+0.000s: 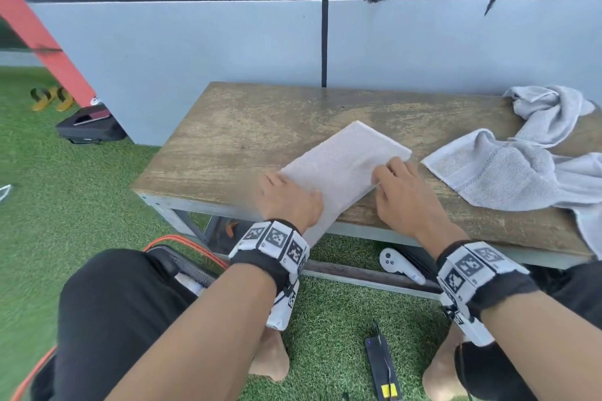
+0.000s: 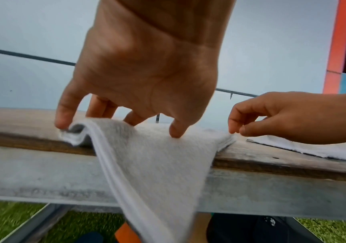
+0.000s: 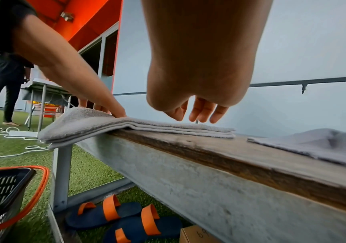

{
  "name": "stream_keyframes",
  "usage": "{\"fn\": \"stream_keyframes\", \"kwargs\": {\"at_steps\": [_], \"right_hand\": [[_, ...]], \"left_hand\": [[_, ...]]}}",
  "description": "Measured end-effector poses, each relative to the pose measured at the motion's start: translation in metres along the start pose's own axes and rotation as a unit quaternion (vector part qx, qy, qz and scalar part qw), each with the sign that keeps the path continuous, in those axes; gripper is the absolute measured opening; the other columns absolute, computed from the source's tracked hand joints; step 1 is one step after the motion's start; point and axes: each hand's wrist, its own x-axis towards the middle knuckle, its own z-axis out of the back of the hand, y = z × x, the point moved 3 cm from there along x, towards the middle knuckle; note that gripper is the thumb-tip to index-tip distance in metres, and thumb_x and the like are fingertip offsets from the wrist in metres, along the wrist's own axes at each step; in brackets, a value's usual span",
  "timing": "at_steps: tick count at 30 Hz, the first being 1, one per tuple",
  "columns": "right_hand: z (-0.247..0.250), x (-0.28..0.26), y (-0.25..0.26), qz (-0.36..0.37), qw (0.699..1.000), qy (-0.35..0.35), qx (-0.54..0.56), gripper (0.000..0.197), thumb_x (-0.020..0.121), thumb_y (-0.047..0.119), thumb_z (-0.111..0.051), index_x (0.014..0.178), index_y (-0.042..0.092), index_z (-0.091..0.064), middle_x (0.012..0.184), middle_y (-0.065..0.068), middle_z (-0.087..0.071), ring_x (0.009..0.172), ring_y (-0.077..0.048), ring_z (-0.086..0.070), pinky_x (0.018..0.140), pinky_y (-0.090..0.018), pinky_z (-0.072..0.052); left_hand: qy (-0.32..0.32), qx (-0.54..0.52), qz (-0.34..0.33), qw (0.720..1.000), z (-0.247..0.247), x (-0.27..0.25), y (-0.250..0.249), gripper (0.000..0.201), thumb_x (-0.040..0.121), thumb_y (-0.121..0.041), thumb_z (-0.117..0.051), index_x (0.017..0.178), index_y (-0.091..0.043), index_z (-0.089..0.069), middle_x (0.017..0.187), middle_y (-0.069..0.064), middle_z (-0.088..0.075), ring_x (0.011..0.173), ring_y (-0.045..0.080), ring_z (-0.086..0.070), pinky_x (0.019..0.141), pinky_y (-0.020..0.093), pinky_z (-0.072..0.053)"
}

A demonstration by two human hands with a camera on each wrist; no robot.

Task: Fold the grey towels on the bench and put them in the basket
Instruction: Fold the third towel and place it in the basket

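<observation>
As left hand (image 1: 290,197) grips towel (image 1: 345,156) (folded), bench (image 1: 228,127)

Bench (image 1: 244,127): bare wood to your left of the folded towel (image 1: 342,166) and behind it.
Right end: loose towels (image 1: 508,172) block you.
Rear: wall (image 1: 195,42) closes off the bench.
Lower left: basket (image 3: 1,189) on grass (image 1: 81,189).
</observation>
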Motion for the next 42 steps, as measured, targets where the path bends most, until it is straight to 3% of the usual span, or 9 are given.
{"fn": "stream_keyframes", "kwargs": {"at_steps": [2, 5, 11, 21, 29, 33, 36, 40, 42], "right_hand": [[0.0, -0.005, 0.003, 0.015, 0.999, 0.035, 0.022, 0.017, 0.094, 0.016, -0.045, 0.107, 0.015, -0.056, 0.106, -0.004, -0.055, 0.102, -0.027, -0.052, 0.088, -0.044, -0.047], [-0.005, -0.009, 0.002, 0.016, 0.995, 0.078, 0.063, 0.031, 0.094, 0.014, -0.048, 0.125, 0.015, -0.054, 0.124, -0.005, -0.055, 0.119, -0.027, -0.048, 0.102, -0.043, -0.041], [-0.001, -0.02, 0.002, -0.029, 0.989, 0.118, 0.084, 0.061, 0.097, 0.011, -0.043, 0.155, 0.01, -0.024, 0.155, -0.011, -0.037, 0.141, -0.03, -0.033, 0.113, -0.041, -0.033], [-0.01, -0.033, 0.003, 0.004, 0.984, 0.174, 0.033, 0.084, 0.093, 0.025, -0.051, 0.157, 0.042, 0.0, 0.169, -0.003, 0.0, 0.152, -0.033, -0.016, 0.115, -0.051, -0.035], [-0.021, -0.044, 0.008, 0.036, 0.989, 0.139, -0.026, 0.12, 0.08, -0.002, -0.068, 0.154, 0.046, 0.013, 0.166, -0.014, 0.006, 0.154, -0.035, -0.008, 0.111, -0.047, -0.04], [-0.022, -0.049, 0.013, 0.044, 0.989, 0.122, -0.064, 0.127, 0.08, 0.001, -0.072, 0.153, 0.042, 0.024, 0.165, -0.021, 0.01, 0.154, -0.037, -0.003, 0.12, -0.043, -0.027], [-0.028, -0.052, 0.014, 0.051, 0.988, 0.112, -0.093, 0.134, 0.079, 0.02, -0.081, 0.15, 0.04, 0.031, 0.164, -0.026, 0.011, 0.154, -0.04, 0.001, 0.123, -0.044, -0.016], [-0.038, -0.054, 0.021, 0.049, 0.989, 0.108, -0.088, 0.137, 0.075, 0.058, -0.078, 0.144, 0.04, 0.039, 0.162, -0.03, 0.007, 0.152, -0.046, 0.007, 0.125, -0.052, -0.008], [-0.038, -0.053, 0.024, 0.034, 0.994, 0.087, -0.05, 0.117, 0.082, 0.055, -0.072, 0.146, 0.044, 0.026, 0.163, -0.027, 0.002, 0.152, -0.046, 0.006, 0.124, -0.055, -0.011]], "left_hand": [[-0.006, -0.003, -0.023, 1.0, 0.012, -0.008, -0.001, 0.069, 0.097, -0.057, -0.032, 0.131, 0.0, -0.053, 0.132, 0.02, -0.051, 0.118, 0.034, -0.048, 0.099, 0.046, -0.037], [0.013, -0.141, -0.056, 0.988, 0.019, -0.015, 0.003, 0.042, 0.097, -0.046, -0.04, 0.107, -0.009, -0.056, 0.1, 0.006, -0.058, 0.091, 0.028, -0.055, 0.092, 0.041, -0.045], [0.045, -0.246, -0.037, 0.967, -0.008, -0.025, 0.02, 0.061, 0.092, -0.044, -0.047, 0.139, -0.008, -0.034, 0.116, 0.01, -0.063, 0.099, 0.029, -0.063, 0.084, 0.04, -0.051], [0.056, -0.415, -0.032, 0.908, -0.023, -0.035, 0.018, 0.046, 0.093, -0.032, -0.058, 0.119, -0.014, -0.024, 0.089, -0.001, -0.054, 0.077, 0.013, -0.056, 0.063, 0.033, -0.042], [0.087, -0.62, -0.037, 0.779, -0.012, -0.026, 0.016, 0.038, 0.089, -0.016, -0.061, 0.121, -0.024, -0.042, 0.119, 0.013, -0.061, 0.095, 0.027, -0.065, 0.082, 0.046, -0.056], [0.136, -0.713, -0.031, 0.687, 0.001, -0.029, 0.009, 0.017, 0.099, -0.011, -0.048, 0.099, -0.01, -0.065, 0.104, 0.012, -0.062, 0.083, 0.021, -0.063, 0.067, 0.035, -0.057], [0.173, -0.773, -0.045, 0.609, 0.008, -0.034, 0.007, 0.024, 0.096, -0.001, -0.037, 0.096, -0.003, -0.061, 0.093, 0.014, -0.061, 0.08, 0.026, -0.065, 0.088, 0.045, -0.057], [0.191, -0.768, -0.078, 0.607, 0.009, -0.036, 0.008, 0.041, 0.086, 0.022, -0.035, 0.11, -0.002, -0.057, 0.096, 0.017, -0.069, 0.087, 0.028, -0.071, 0.096, 0.044, -0.056], [0.182, -0.757, -0.092, 0.621, 0.007, -0.035, 0.009, 0.042, 0.086, 0.024, -0.048, 0.117, -0.002, -0.057, 0.1, 0.017, -0.071, 0.085, 0.026, -0.072, 0.09, 0.039, -0.059]]}}
